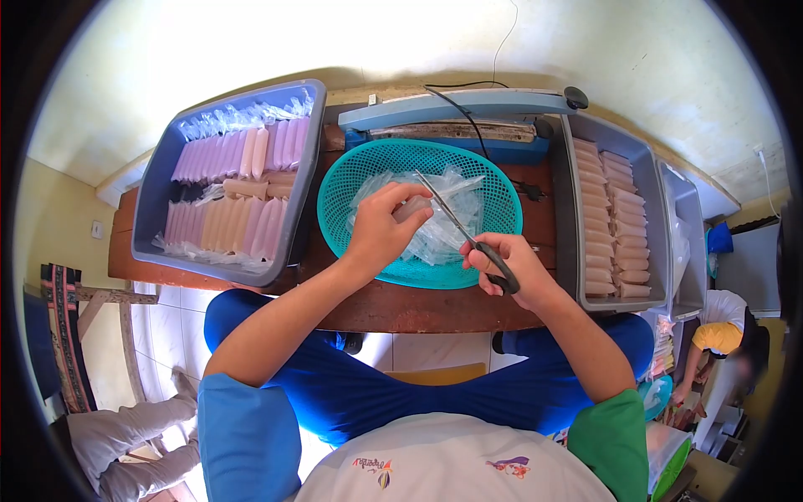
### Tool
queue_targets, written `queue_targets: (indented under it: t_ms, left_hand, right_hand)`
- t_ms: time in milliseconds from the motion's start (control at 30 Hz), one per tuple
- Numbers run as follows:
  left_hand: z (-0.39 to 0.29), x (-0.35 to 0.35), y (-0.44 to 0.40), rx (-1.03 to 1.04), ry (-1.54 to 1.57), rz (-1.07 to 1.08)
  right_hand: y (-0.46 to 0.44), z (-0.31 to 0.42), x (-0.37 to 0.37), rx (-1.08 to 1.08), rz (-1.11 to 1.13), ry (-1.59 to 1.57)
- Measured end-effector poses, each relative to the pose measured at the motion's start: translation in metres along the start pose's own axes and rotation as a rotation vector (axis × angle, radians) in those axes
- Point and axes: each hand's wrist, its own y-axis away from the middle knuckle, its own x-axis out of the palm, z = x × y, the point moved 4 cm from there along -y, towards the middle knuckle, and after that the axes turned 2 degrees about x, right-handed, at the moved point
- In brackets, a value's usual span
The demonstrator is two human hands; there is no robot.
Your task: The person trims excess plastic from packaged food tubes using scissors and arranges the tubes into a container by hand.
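Observation:
My left hand [381,226] is closed on a pale, filled plastic tube [411,208], mostly hidden by my fingers. My right hand [514,266] grips a pair of scissors [468,237] by the dark handles. Their blades point up and left, alongside the tube's end; whether they touch it I cannot tell. Both hands are above a turquoise perforated basket [512,219] in front of me. Clear plastic scraps [452,219] lie loosely piled inside it.
A grey tub [311,180] of pink and purple filled tubes stands at left. At right is another grey tub [571,209] with pale tubes in rows. Behind the basket sits a blue bag sealer [452,107]. Another person [718,335] bends at far right; someone's legs [134,435] show lower left.

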Motion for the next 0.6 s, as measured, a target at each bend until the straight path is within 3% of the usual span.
queue_targets:
  t_ms: [600]
  left_hand:
    - [-0.0002,0.0012,0.0006,0.006,-0.013,0.007]
  right_hand:
    - [0.0007,0.0008,-0.0005,0.007,-0.012,-0.014]
